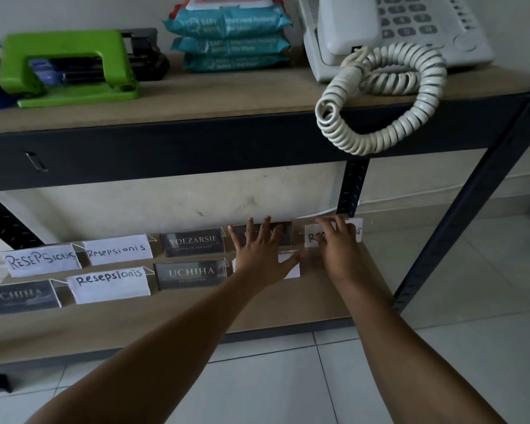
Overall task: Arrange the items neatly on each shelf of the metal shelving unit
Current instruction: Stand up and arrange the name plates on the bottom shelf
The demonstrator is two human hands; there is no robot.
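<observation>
On the lower wooden shelf [288,304] the clear acrylic name plates stand in two rows that already look mostly straight; only the right end, around 3 o'clock, seems left to align. The left hand [259,255] lies with spread, straight fingers over a dark plate [283,232] and a white one [288,267], gripping nothing. The right hand [337,243], fingers loosely bent, touches the white handwritten plate [354,231] at the back; whether it pinches it, I cannot tell. Both hands hide the words there. At 9 o'clock the rows are cut off.
</observation>
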